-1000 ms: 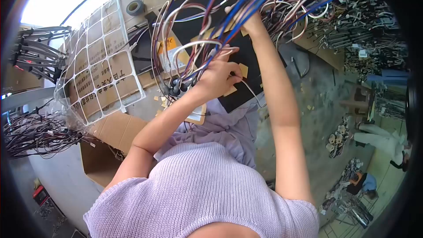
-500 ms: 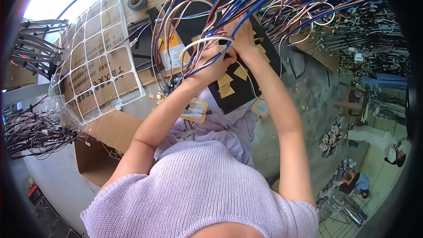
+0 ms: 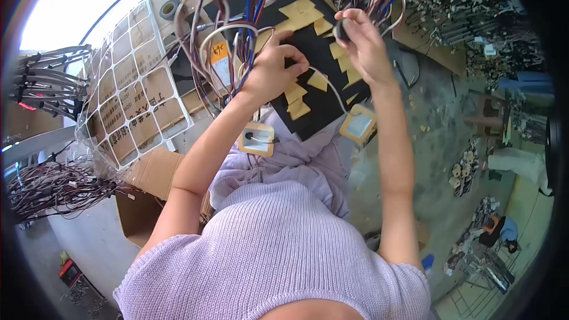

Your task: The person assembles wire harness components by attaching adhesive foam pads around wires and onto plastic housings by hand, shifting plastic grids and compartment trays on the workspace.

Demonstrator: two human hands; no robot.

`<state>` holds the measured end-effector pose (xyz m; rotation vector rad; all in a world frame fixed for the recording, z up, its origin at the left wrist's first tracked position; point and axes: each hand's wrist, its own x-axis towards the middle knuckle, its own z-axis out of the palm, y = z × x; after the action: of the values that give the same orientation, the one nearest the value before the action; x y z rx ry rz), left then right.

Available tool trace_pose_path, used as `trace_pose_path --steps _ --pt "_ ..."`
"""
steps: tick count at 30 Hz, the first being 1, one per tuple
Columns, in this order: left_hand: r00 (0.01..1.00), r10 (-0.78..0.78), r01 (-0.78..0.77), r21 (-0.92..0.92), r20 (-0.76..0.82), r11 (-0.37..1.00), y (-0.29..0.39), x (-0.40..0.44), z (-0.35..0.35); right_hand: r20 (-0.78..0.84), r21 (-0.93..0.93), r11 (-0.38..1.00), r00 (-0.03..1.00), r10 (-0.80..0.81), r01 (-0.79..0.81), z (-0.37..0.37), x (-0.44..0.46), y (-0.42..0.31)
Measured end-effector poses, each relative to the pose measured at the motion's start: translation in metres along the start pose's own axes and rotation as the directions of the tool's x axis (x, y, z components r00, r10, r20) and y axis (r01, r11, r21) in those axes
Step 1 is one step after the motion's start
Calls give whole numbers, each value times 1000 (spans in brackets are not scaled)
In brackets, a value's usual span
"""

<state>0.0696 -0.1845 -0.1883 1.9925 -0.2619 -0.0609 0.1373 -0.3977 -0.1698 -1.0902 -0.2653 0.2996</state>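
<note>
A white wire [image 3: 336,90] and a black lump [image 3: 342,29] are held near a black board

At the far left, a bunch of gray cables [image 3: 50,77] is seen above a tangle of dark wires [image 3: 59,184]. Next, a big sheet of brown cardboard [image 3: 145,77] is covered by a white net [image 3: 166,58], and a roll of tape [image 3: 170,9] is seen near its top. Beside the net, long red, white and blue wires [image 3: 252,12] are hung in loops.

The left hand [image 3: 275,71] is seen just below these loops. Its thumb and finger are pinched close, and 1 end of the white wire is held at their tips. The rest of the wire is curved down to the right, toward a pad with a yellow edge [image 3: 358,124].

Under the wire, the board is dotted with yellow paper bits [image 3: 299,15]. The right hand [image 3: 366,47] is raised by the board's right side. The lump is gripped between its thumb and fingers, at the hand's left. What the lump is cannot be told.
</note>
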Motion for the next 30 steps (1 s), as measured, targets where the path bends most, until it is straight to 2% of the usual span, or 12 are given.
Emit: trace_pose_path --steps 1,2,5,9,10,13,22,25,30 --pt "999 -34 37 -107 31 994 3 -5 2 -40 -90 996 999 26 -29 12 -22 -15" --pt "997 -23 24 -12 75 1000 25 -9 -2 -147 -171 980 986 77 -102 30 -43 -32" --pt "915 -244 339 -282 321 898 63 -16 -4 4 -401 913 997 79 -71 36 -84 -49" --pt "909 -228 336 -292 348 896 80 -20 -1 -109 -514 833 978 176 -207 50 -112 -59" --pt "916 -209 313 -288 342 905 79 -21 1 -122 -608 782 989 83 -141 55 -116 -55" --pt "908 -200 327 -321 369 889 78 -24 5 -184 -730 670 983 -6 -133 62 -123 -53" --pt "905 -206 363 -423 371 830 82 -30 10 -193 -775 630 969 -157 -53 63 -127 -40" --pt "901 -194 373 -464 388 804 78 -32 11 -225 -858 508 946 -233 -79 72 -128 -33" --pt "899 -226 394 -468 374 791 70 -36 15 -52 -999 19 871 -489 -49 73 -127 -30"
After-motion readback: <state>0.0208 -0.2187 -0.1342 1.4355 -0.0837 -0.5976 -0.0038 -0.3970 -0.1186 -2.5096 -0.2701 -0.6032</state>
